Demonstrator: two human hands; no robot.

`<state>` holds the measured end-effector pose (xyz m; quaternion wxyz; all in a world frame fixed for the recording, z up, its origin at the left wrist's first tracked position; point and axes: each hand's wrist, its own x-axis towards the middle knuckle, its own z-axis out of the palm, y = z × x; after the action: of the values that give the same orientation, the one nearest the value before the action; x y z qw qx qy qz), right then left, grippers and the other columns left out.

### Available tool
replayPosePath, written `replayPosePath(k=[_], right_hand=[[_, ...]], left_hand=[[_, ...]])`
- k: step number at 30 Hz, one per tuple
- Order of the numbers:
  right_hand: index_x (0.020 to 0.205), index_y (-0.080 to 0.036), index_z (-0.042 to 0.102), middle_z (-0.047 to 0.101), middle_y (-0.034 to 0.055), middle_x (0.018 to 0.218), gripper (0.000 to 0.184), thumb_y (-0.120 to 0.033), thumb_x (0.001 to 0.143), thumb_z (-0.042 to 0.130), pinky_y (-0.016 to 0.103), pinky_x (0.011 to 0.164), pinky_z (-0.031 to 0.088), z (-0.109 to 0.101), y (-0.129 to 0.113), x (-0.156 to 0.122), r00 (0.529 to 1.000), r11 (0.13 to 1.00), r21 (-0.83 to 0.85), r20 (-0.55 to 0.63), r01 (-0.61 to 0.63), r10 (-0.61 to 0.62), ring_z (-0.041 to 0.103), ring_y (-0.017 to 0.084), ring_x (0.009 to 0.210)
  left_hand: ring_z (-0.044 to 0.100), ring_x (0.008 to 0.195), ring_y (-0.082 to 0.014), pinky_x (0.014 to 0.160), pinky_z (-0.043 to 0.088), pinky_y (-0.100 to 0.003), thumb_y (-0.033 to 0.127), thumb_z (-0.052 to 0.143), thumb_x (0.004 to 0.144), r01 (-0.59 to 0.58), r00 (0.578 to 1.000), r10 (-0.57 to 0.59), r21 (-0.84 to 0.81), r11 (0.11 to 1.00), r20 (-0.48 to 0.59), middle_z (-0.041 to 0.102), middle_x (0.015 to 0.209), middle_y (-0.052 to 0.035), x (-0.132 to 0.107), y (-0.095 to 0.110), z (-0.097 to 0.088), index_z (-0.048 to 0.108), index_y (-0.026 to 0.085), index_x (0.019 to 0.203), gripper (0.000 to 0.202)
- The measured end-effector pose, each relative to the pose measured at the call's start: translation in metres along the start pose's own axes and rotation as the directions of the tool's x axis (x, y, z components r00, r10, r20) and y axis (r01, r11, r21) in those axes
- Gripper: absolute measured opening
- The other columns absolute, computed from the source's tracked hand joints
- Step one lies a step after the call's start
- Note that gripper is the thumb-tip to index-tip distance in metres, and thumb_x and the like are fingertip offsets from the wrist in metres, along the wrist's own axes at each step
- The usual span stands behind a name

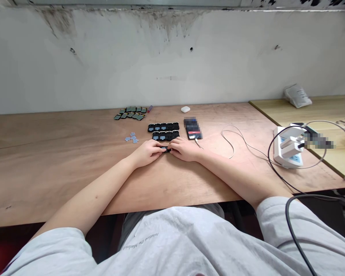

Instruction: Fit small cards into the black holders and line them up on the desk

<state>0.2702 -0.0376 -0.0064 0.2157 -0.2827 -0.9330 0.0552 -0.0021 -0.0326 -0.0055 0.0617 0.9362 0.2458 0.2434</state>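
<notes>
My left hand [147, 152] and my right hand [184, 149] rest on the wooden table [60, 161], fingertips meeting over a small black part [166, 149] pinched between them. Just beyond the fingers lie two rows of black holders [164, 131] with pale blue inserts. A few loose pale blue pieces [132, 138] lie to the left of the hands. Further back left is a cluster of green square chips [131, 113].
A phone [193, 128] with a white cable [235, 142] lies right of the holders. A white earbud case [185, 109] sits behind. A white power strip [289, 147] with plugs and black cords stands at the right edge, beside a second, lighter table [327, 111].
</notes>
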Motion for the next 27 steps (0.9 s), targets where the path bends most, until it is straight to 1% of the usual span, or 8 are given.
replayPosePath(k=[5,9,11,13,15,17,20,27], right_hand=[[0.133,-0.019,0.063,0.067,0.0141,0.128,0.032,-0.023,0.102,0.060,0.047,0.101,0.053,-0.001,-0.002,-0.001,0.999,1.000,0.003,-0.024,-0.024,0.024,0.062,0.030,0.116],[0.145,-0.020,0.053,0.054,0.0176,0.147,0.047,-0.022,0.099,0.062,0.047,0.103,0.054,0.001,-0.002,-0.003,0.997,1.000,0.002,-0.073,-0.024,0.024,0.061,0.031,0.124],[0.142,-0.020,0.055,0.053,0.0181,0.148,0.043,-0.022,0.100,0.061,0.048,0.104,0.054,0.002,-0.001,-0.004,0.997,1.000,-0.013,-0.073,-0.016,0.015,0.060,0.031,0.126],[0.138,-0.020,0.058,0.053,0.0183,0.149,0.038,-0.022,0.100,0.060,0.048,0.105,0.054,0.003,0.001,-0.004,0.998,1.000,-0.029,-0.063,-0.010,0.008,0.060,0.031,0.127],[0.134,-0.020,0.061,0.054,0.0180,0.148,0.034,-0.022,0.101,0.060,0.049,0.106,0.054,0.003,0.002,-0.005,0.998,0.999,-0.044,-0.056,-0.001,-0.002,0.060,0.031,0.127],[0.131,-0.020,0.064,0.056,0.0174,0.146,0.030,-0.023,0.101,0.059,0.049,0.106,0.053,0.003,0.002,-0.004,0.998,0.999,-0.052,-0.056,0.007,-0.009,0.060,0.031,0.127],[0.128,-0.019,0.066,0.059,0.0167,0.142,0.028,-0.023,0.101,0.059,0.049,0.106,0.053,0.003,0.001,-0.004,0.998,0.998,-0.059,-0.055,0.006,-0.010,0.060,0.031,0.125],[0.126,-0.020,0.068,0.061,0.0150,0.139,0.026,-0.023,0.102,0.058,0.048,0.105,0.053,0.003,0.001,-0.004,0.999,0.998,-0.054,-0.050,0.015,-0.018,0.059,0.030,0.122]], left_hand=[[0.063,0.117,-0.0271,0.100,0.050,-0.047,0.026,0.054,0.104,-0.014,0.998,0.020,0.104,0.995,-0.053,0.072,0.128,-0.0099,-0.002,-0.002,-0.002,0.078,0.030,0.120,0.029],[0.057,0.124,-0.0318,0.103,0.044,-0.053,0.027,0.055,0.103,0.156,0.966,-0.099,0.234,0.960,-0.238,0.070,0.131,-0.0108,-0.003,-0.009,-0.007,0.078,0.030,0.118,0.028],[0.054,0.125,-0.0343,0.103,0.040,-0.056,0.028,0.055,0.102,0.317,0.909,-0.211,0.267,0.910,-0.358,0.070,0.129,-0.0125,-0.004,-0.014,-0.010,0.078,0.028,0.118,0.028],[0.050,0.127,-0.0366,0.105,0.035,-0.058,0.031,0.055,0.102,0.495,0.828,-0.349,0.283,0.821,-0.438,0.070,0.127,-0.0145,-0.005,-0.018,-0.012,0.077,0.025,0.118,0.028],[0.048,0.128,-0.0384,0.106,0.031,-0.059,0.034,0.055,0.102,0.640,0.748,-0.488,0.292,0.711,-0.450,0.071,0.122,-0.0162,-0.006,-0.022,-0.013,0.078,0.023,0.115,0.029],[0.046,0.127,-0.0398,0.105,0.029,-0.060,0.036,0.055,0.101,0.711,0.699,-0.586,0.307,0.632,-0.410,0.072,0.116,-0.0168,-0.008,-0.024,-0.012,0.078,0.022,0.110,0.029],[0.047,0.125,-0.0406,0.103,0.029,-0.061,0.036,0.054,0.099,0.711,0.703,-0.628,0.350,0.609,-0.335,0.072,0.112,-0.0169,-0.008,-0.026,-0.007,0.078,0.022,0.105,0.028],[0.050,0.122,-0.0382,0.105,0.029,-0.059,0.041,0.051,0.101,0.601,0.797,-0.562,0.389,0.698,-0.223,0.071,0.116,-0.0164,-0.003,-0.019,-0.002,0.077,0.022,0.114,0.035]])
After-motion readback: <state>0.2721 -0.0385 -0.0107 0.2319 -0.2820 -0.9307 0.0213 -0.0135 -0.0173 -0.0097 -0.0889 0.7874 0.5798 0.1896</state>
